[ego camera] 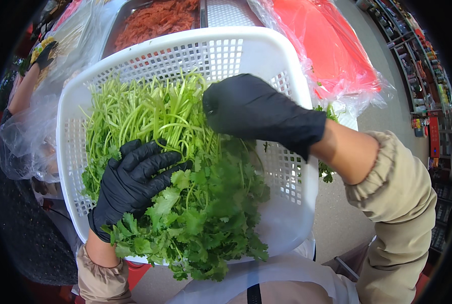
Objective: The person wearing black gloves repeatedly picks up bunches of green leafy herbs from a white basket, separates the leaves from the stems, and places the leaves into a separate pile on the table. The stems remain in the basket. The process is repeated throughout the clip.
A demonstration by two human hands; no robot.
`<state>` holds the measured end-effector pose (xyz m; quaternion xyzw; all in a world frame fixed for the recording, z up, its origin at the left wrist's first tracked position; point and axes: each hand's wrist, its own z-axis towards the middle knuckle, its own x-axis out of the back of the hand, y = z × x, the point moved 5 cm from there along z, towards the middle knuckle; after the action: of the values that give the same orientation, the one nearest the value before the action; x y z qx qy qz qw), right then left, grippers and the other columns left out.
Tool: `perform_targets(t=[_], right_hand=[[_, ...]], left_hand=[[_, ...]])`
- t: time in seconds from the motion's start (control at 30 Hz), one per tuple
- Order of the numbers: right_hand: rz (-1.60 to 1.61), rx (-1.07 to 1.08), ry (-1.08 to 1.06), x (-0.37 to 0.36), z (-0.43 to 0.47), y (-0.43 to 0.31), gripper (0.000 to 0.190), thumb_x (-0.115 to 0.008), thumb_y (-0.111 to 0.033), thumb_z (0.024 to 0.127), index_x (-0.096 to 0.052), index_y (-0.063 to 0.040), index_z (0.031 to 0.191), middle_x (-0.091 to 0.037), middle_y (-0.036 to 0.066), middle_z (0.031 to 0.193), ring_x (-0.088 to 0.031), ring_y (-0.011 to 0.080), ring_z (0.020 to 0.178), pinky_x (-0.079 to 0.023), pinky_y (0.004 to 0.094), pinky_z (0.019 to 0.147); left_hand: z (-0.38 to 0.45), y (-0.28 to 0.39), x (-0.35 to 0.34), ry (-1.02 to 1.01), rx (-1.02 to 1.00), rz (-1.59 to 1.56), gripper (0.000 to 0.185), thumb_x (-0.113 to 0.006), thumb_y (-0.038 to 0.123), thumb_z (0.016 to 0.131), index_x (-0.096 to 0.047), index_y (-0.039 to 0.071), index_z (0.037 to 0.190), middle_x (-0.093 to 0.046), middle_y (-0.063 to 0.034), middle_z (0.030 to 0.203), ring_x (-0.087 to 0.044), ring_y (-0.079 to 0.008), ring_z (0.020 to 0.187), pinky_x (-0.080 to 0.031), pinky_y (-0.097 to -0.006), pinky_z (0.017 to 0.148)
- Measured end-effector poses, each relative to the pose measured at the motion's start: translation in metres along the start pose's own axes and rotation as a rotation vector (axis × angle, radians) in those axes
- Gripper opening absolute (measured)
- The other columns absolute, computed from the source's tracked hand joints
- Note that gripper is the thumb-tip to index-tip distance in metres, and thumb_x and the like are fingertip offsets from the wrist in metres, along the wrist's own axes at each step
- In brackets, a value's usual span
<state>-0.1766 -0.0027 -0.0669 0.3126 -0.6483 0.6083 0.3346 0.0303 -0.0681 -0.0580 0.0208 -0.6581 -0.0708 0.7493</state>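
A white perforated plastic basket (294, 228) holds a thick heap of fresh cilantro (207, 212), pale stems towards the far side and leaves towards me. Some leaves spill over the near rim. My left hand (134, 178), in a black glove, lies palm down on the left of the heap, its fingers spread across stems and leaves. My right hand (241, 106), also black-gloved, is closed in a fist above the right end of the stems. Blurred leafy sprigs hang below this fist, which hides the stems inside it.
Beyond the basket stands a metal tray of reddish sliced meat (157, 21). Red plastic sheeting (324, 45) lies at the far right. Another person's gloved hand (45, 55) is at skewers on the left. Stocked shelves (412, 57) line the right side.
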Motion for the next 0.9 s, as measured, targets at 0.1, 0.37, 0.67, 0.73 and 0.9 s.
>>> perform_targets(t=[0.1,0.37,0.67,0.73,0.9], right_hand=[[0.102,-0.052,0.001,0.024,-0.010,-0.004,0.018,-0.060,-0.013,0.074,-0.069,0.001,0.082,-0.066,0.024,0.077,-0.065,0.0396,0.073,-0.053,0.0457,0.072],[0.396,-0.335,0.008,0.064,-0.058,-0.008,0.009,-0.064,-0.007,0.083,-0.062,0.002,0.084,-0.062,0.003,0.072,-0.059,0.0096,0.064,-0.049,0.0257,0.063],[0.426,-0.421,0.511,0.129,-0.167,0.005,0.016,-0.067,-0.004,0.081,-0.060,0.004,0.094,-0.063,0.009,0.077,-0.059,0.0122,0.060,-0.046,0.0239,0.054],[0.383,-0.355,0.564,0.138,-0.184,0.002,0.015,-0.067,0.001,0.081,-0.060,0.005,0.094,-0.063,0.010,0.079,-0.060,0.0135,0.061,-0.047,0.0254,0.056],[0.209,-0.367,0.617,0.131,-0.202,0.011,0.015,-0.071,0.005,0.077,-0.061,0.002,0.087,-0.061,0.006,0.079,-0.059,0.0129,0.069,-0.047,0.0269,0.063]], left_hand=[[0.000,-0.001,-0.001,-0.013,0.010,-0.026,0.038,-0.073,0.024,0.078,-0.069,0.023,0.116,-0.063,0.0051,0.124,-0.055,-0.0243,0.119,-0.044,-0.0431,0.101],[0.001,0.000,0.001,-0.004,0.020,-0.053,0.036,-0.073,0.022,0.077,-0.070,0.024,0.113,-0.063,0.0044,0.125,-0.055,-0.0252,0.119,-0.044,-0.0454,0.100],[-0.002,-0.002,0.000,-0.014,-0.004,-0.047,0.033,-0.071,0.019,0.077,-0.070,0.023,0.110,-0.062,0.0041,0.128,-0.056,-0.0267,0.117,-0.045,-0.0471,0.100],[-0.002,-0.003,-0.001,-0.032,-0.020,-0.001,0.035,-0.069,0.025,0.077,-0.070,0.023,0.113,-0.063,0.0005,0.124,-0.056,-0.0286,0.116,-0.043,-0.0474,0.101],[-0.008,-0.014,-0.010,-0.105,0.239,-0.165,0.044,-0.064,0.037,0.078,-0.069,0.023,0.120,-0.065,-0.0071,0.117,-0.056,-0.0326,0.111,-0.041,-0.0472,0.102]])
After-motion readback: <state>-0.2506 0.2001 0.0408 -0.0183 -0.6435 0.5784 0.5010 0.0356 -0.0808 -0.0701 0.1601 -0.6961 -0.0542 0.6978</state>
